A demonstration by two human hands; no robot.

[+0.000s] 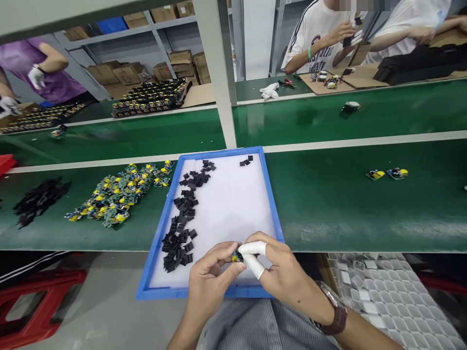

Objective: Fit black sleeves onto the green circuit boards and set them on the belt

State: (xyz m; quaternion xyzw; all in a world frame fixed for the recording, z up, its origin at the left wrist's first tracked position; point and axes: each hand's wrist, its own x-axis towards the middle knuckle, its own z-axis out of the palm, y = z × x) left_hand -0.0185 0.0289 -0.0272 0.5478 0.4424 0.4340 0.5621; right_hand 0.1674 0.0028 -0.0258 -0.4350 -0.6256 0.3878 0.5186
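My left hand (211,277) and my right hand (272,265) meet over the near edge of a blue-rimmed white tray (272,194). Both pinch one small circuit board (238,254) with green and yellow parts between the fingertips. White finger cots cover the thumb and forefinger of my right hand, and a watch sits on that wrist. Several small black square pieces (184,218) lie scattered down the tray's left side, and a few more black pieces (246,161) sit near its far right corner.
A heap of circuit boards (116,194) and a pile of black parts (38,199) lie on the green bench left of the tray. Two boards (386,173) sit at right. Other people work across the belt. A red stool (40,301) stands lower left, white moulded trays (383,296) lower right.
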